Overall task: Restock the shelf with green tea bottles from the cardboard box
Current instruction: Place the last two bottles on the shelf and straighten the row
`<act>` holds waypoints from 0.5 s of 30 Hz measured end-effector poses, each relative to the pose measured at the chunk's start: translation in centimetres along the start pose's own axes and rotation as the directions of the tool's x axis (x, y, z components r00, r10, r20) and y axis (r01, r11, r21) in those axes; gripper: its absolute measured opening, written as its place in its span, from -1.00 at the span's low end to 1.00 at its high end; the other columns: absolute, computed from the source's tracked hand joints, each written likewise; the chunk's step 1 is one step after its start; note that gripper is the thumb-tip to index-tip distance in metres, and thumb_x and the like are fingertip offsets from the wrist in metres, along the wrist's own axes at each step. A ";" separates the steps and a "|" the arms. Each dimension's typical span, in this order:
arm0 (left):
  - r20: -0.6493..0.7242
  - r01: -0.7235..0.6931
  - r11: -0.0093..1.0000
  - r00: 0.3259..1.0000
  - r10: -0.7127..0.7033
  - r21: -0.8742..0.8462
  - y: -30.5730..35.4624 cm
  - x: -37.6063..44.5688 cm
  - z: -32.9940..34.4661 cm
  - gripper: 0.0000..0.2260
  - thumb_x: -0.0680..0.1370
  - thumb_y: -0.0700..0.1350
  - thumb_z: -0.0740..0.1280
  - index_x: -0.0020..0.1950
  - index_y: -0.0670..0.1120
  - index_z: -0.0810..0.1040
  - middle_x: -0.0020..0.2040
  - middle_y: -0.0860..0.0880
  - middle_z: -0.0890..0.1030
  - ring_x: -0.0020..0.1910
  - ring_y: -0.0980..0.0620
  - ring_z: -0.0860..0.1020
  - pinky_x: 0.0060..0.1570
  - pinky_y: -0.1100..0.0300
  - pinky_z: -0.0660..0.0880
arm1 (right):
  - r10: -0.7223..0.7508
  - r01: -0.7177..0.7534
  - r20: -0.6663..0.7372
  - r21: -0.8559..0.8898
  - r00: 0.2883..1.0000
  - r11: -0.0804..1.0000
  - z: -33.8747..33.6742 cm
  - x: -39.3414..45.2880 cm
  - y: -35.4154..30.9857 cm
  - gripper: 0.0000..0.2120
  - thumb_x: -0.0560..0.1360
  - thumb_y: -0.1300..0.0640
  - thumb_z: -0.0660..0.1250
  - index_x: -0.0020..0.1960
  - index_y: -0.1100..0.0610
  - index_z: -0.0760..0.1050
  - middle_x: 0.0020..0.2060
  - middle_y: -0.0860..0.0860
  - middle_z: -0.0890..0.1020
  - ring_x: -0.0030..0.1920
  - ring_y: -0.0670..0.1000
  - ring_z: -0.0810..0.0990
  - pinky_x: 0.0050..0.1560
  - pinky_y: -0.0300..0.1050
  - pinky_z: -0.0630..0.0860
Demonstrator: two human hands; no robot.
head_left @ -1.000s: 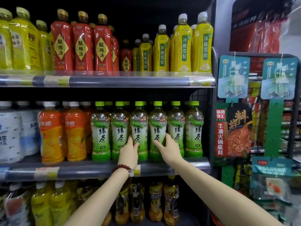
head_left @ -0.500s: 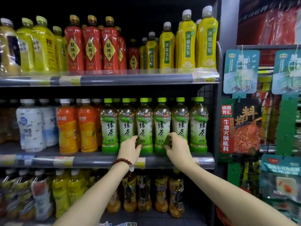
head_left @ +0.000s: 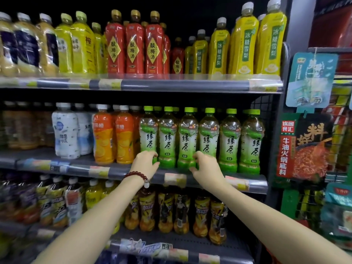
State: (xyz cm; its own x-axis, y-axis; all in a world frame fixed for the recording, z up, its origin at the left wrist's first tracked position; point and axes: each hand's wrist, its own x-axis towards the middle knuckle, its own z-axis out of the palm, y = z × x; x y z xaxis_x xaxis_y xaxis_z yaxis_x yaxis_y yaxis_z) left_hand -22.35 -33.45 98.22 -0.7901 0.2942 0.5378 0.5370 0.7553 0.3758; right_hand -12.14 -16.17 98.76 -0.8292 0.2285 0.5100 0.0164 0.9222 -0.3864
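Several green tea bottles (head_left: 229,138) with green caps stand in a row on the middle shelf (head_left: 253,184), more behind them. My left hand (head_left: 145,162), with a red bead bracelet on its wrist, has its fingers curled round the base of the leftmost green tea bottle (head_left: 148,134). My right hand (head_left: 205,165) curls its fingers and thumb round the base of the fourth green tea bottle (head_left: 208,134), next to the third. Both bottles stand upright on the shelf. No cardboard box is in view.
Orange juice bottles (head_left: 112,138) and white bottles (head_left: 66,130) stand left of the green tea. Yellow and red bottles (head_left: 134,44) fill the upper shelf; dark tea bottles (head_left: 181,212) fill the lower one. A rack of hanging packets (head_left: 304,147) stands at the right.
Both hands have slid leftward along the green tea row and lower, to the bottles' bases. Their fingers have curled round the bottles. The camera has turned a little to the left.
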 end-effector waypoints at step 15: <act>0.112 0.096 0.917 0.992 -0.056 -0.387 -6.2 5.1 -1.8 -0.41 0.50 0.06 0.36 0.43 -0.14 0.26 0.38 -0.15 0.43 0.33 -0.14 0.43 0.27 0.06 0.38 | 0.414 -0.364 -0.066 0.364 0.908 0.857 6.5 5.8 -10.1 -0.43 0.63 0.10 0.15 0.54 0.25 0.01 0.35 0.22 0.45 0.17 0.14 0.56 0.12 -0.03 0.51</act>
State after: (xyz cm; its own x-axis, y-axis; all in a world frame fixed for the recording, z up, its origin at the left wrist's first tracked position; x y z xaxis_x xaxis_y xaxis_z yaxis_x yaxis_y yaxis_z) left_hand -29.21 -37.66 99.95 -0.8473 0.3151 0.4276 0.5311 0.4939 0.6885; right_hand -20.76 -26.22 100.66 -0.7092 0.6098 0.3538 0.1128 0.5935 -0.7969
